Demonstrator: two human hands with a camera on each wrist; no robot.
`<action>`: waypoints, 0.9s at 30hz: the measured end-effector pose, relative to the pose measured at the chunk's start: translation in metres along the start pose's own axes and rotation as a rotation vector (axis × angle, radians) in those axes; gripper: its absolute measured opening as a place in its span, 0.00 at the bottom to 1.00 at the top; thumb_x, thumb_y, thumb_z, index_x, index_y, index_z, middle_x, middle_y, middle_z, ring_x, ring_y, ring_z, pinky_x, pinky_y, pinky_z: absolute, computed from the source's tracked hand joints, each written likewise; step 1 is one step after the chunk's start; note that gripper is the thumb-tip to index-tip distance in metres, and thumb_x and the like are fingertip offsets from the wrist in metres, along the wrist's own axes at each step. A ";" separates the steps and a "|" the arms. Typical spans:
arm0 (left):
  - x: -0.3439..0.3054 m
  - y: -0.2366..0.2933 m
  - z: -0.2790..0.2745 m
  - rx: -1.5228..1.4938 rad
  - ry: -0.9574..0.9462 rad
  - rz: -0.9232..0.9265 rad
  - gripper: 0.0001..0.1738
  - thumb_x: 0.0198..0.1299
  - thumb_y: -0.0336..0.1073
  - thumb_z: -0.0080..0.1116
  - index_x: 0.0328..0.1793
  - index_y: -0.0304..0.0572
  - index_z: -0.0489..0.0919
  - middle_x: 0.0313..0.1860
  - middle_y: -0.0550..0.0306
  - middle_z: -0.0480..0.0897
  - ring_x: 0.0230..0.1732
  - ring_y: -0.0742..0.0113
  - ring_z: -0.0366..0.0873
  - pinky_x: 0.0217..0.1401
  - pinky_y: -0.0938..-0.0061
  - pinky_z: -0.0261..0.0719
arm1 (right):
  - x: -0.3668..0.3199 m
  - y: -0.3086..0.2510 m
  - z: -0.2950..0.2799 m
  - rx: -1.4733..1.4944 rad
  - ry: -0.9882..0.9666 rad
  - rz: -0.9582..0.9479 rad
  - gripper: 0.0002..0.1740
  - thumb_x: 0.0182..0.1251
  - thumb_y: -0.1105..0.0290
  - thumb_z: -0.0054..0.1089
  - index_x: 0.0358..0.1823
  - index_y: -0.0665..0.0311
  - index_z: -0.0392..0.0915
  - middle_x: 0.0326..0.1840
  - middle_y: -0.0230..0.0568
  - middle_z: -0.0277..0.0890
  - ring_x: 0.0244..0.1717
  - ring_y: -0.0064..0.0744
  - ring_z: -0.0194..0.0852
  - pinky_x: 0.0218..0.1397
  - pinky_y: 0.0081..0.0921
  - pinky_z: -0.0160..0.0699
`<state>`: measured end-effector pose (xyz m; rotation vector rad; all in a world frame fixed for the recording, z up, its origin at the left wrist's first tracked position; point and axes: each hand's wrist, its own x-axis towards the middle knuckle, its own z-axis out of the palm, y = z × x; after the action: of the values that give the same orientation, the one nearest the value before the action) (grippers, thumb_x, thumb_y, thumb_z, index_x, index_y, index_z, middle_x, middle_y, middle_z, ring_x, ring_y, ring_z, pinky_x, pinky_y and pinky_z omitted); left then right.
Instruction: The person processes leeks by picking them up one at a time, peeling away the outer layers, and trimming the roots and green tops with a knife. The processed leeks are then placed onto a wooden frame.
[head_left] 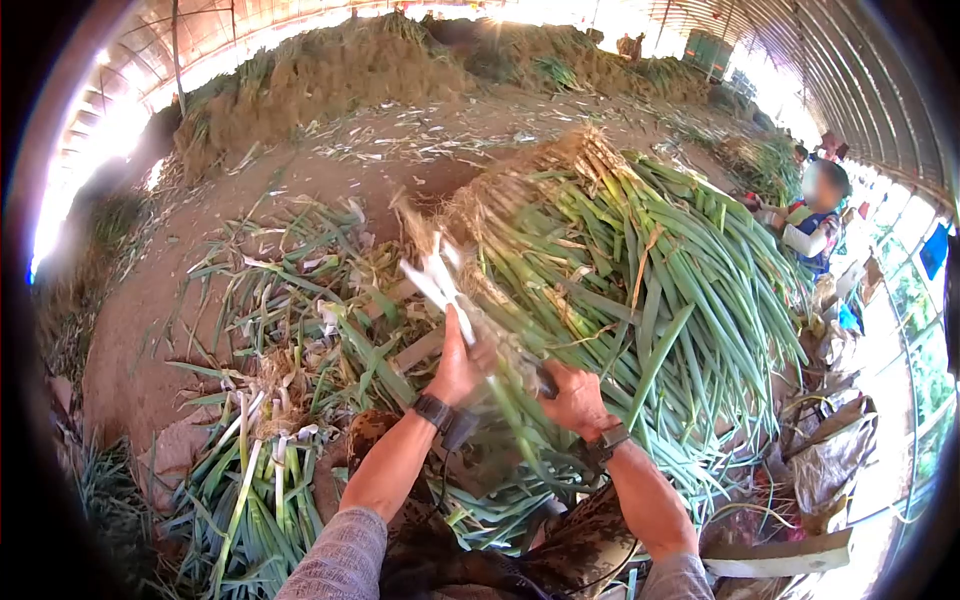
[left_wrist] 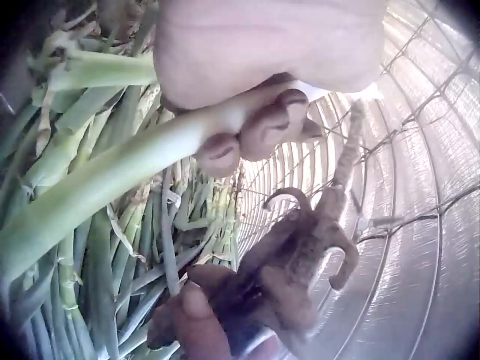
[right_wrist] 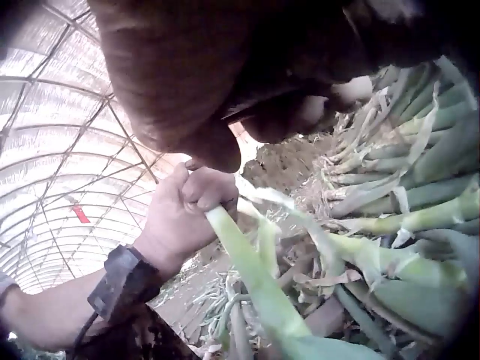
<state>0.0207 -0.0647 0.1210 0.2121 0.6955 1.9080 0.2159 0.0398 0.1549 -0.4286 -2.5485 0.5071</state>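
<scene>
My left hand grips long green onions, their white stems pointing up and away and blurred by motion. In the left wrist view its fingers curl round a thick pale-green stalk. Close beside it on the right is my right hand, its fingers bent round limp outer leaves that trail from the onions. These leaves look brown and withered in the left wrist view. A dark bit shows at the right thumb; I cannot tell what it is. The right wrist view shows the gripping left hand below the shadowed right hand.
A big heap of unpeeled green onions lies to the right, roots away from me. Stripped leaves litter the ground at left. Cleaner white-stemmed onions lie lower left. Another person sits far right; root-covered stacks line the back.
</scene>
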 end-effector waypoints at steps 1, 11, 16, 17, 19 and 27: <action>-0.001 0.002 0.002 0.062 -0.115 0.066 0.41 0.60 0.82 0.37 0.20 0.52 0.67 0.12 0.69 0.53 0.17 0.70 0.58 0.21 0.72 0.60 | 0.002 0.001 0.002 0.003 -0.003 -0.004 0.14 0.53 0.63 0.64 0.41 0.59 0.80 0.30 0.52 0.82 0.31 0.57 0.81 0.36 0.49 0.79; 0.000 0.010 -0.016 0.145 0.050 0.241 0.39 0.59 0.83 0.33 0.24 0.57 0.64 0.12 0.71 0.56 0.13 0.73 0.54 0.18 0.75 0.56 | 0.004 0.005 0.006 -0.013 -0.156 0.153 0.18 0.55 0.59 0.62 0.46 0.57 0.82 0.33 0.51 0.83 0.36 0.56 0.82 0.41 0.48 0.81; -0.011 0.089 -0.018 0.019 0.475 0.537 0.33 0.65 0.75 0.39 0.31 0.55 0.66 0.13 0.68 0.60 0.12 0.73 0.56 0.14 0.74 0.57 | -0.026 0.042 -0.005 -0.093 -0.487 0.279 0.21 0.53 0.52 0.63 0.42 0.58 0.81 0.37 0.49 0.83 0.43 0.55 0.81 0.47 0.47 0.79; -0.008 0.115 -0.046 0.062 0.347 0.564 0.31 0.67 0.73 0.38 0.33 0.54 0.67 0.13 0.68 0.62 0.11 0.73 0.59 0.12 0.75 0.60 | -0.034 0.056 0.001 -0.115 -0.469 0.286 0.24 0.51 0.50 0.64 0.44 0.59 0.82 0.39 0.52 0.83 0.44 0.56 0.81 0.49 0.49 0.77; -0.030 0.170 -0.030 0.234 0.549 0.754 0.31 0.69 0.71 0.37 0.34 0.51 0.67 0.13 0.67 0.64 0.12 0.73 0.64 0.11 0.75 0.63 | -0.037 0.071 0.000 -0.145 -0.527 0.359 0.25 0.51 0.50 0.64 0.44 0.60 0.82 0.39 0.52 0.83 0.44 0.57 0.80 0.50 0.50 0.77; -0.160 0.376 0.025 0.713 0.903 1.144 0.28 0.71 0.65 0.41 0.34 0.50 0.72 0.16 0.69 0.67 0.15 0.77 0.64 0.15 0.77 0.63 | -0.041 0.076 -0.007 -0.196 -0.601 0.424 0.26 0.50 0.50 0.64 0.45 0.63 0.82 0.40 0.52 0.83 0.45 0.58 0.80 0.53 0.51 0.76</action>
<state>-0.1914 -0.3044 0.3760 0.1967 2.2289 2.7304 0.2683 0.0931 0.1107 -1.0360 -3.1084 0.6075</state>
